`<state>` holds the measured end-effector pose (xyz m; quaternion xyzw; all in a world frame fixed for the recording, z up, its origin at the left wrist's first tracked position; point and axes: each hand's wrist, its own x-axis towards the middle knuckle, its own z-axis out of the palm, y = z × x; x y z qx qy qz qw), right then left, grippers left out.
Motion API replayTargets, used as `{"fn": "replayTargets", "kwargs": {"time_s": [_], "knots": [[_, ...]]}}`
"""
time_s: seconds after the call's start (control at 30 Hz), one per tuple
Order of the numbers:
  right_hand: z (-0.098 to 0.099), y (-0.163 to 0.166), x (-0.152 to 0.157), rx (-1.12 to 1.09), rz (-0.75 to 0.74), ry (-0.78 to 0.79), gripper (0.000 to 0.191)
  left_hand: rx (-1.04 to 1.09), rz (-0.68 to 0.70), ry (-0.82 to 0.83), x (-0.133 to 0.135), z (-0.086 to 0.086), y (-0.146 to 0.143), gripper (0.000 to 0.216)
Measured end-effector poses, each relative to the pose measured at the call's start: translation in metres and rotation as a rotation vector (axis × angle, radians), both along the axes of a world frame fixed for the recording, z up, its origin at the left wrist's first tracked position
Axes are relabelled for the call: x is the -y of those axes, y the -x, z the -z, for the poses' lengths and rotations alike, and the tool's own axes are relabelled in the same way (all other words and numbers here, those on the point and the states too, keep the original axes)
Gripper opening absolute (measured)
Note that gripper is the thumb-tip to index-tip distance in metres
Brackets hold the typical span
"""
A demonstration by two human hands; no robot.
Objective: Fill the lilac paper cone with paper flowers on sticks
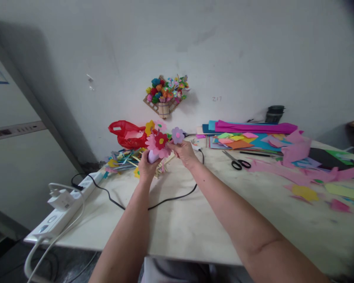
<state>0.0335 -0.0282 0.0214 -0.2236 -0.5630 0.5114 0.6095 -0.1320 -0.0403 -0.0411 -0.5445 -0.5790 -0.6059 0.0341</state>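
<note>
My left hand (pixel 146 168) is closed around a small lilac pot (pixel 153 157), tilted above the table. Paper flowers fill the pot: a red flower (pixel 161 140) with a yellow middle in front, pink petals (pixel 151 144) around it, and a yellow flower (pixel 149 127) at the top left. My right hand (pixel 187 153) pinches at the right side of the bunch. Just above its fingers stands a lilac paper flower (pixel 177 135) with a pink centre; its stem is hidden by the fingers.
Behind lie a red plastic bag (pixel 124 133) and paper strips (pixel 120 159). Scissors (pixel 237 161), a black pencil (pixel 255 153), coloured paper (pixel 253 127) and pink scraps (pixel 295 173) are right. A power strip (pixel 61 212) runs along the left edge; a black cable (pixel 177 199) crosses the table.
</note>
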Motion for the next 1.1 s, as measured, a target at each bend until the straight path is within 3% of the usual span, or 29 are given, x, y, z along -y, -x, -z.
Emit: {"fn": "replayTargets", "kwargs": {"time_s": [0.17,0.53,0.7,0.87,1.1], "knots": [[-0.004,0.0,0.001,0.007,0.006,-0.007,0.033,-0.028,-0.007,0.014,-0.002,0.002,0.002,0.055],[0.008,0.014,0.006,0.063,0.046,-0.059,0.037,-0.072,-0.08,-0.015,-0.005,0.004,0.007,0.051],[0.005,0.003,0.007,0.055,-0.04,-0.065,0.034,-0.068,-0.083,-0.009,-0.004,0.005,0.007,0.05],[-0.002,-0.004,0.006,-0.086,-0.209,0.031,0.033,-0.065,-0.069,-0.025,-0.006,0.005,0.007,0.05],[-0.013,-0.003,0.009,-0.09,-0.169,0.201,0.025,-0.065,-0.062,-0.031,-0.008,0.008,0.009,0.05]]}}
